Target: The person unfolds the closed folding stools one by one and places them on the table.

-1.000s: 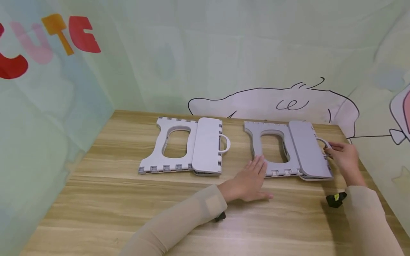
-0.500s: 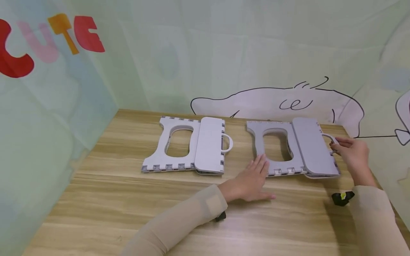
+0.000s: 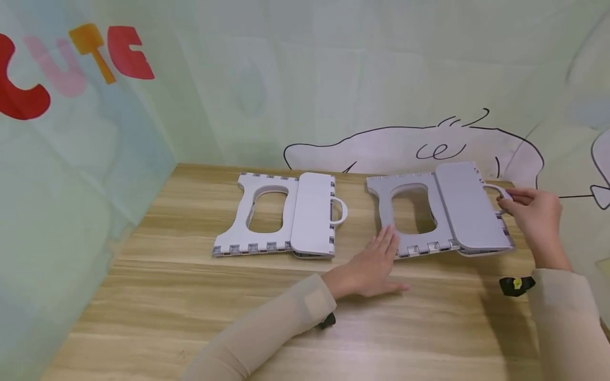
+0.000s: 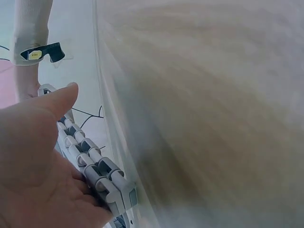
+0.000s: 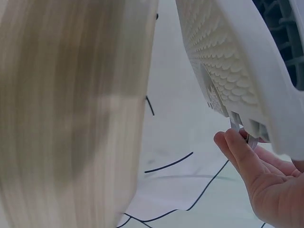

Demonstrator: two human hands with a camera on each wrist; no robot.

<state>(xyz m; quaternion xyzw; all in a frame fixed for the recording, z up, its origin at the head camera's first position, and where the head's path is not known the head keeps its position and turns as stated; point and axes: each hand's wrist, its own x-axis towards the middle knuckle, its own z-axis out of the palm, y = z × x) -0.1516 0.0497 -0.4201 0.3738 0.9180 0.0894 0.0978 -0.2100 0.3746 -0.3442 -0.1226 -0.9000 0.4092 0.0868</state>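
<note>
A grey folding step stool (image 3: 472, 206), folded flat, lies at the right of the table with its handle end tilted up. My right hand (image 3: 536, 217) pinches its curved handle (image 3: 495, 187) between thumb and fingers. In the right wrist view, the scale-patterned face of the grey stool (image 5: 232, 71) stands apart from the table surface. My left hand (image 3: 371, 264) rests straight fingers on the stool's near left leg corner, thumb stretched out to the side. The left wrist view shows the stool's hinged edge (image 4: 90, 156) beside that palm.
A second, white folding step stool (image 3: 312, 211) lies folded flat to the left, handle facing right. The wood-grain table (image 3: 190, 317) meets a printed cloth backdrop (image 3: 324, 79) behind and at both sides. Dark camera straps sit at both wrists.
The grey stool's handle end has risen and shifted slightly right, with my right hand moving up and right while holding the handle. My left hand stays on the leg corner.
</note>
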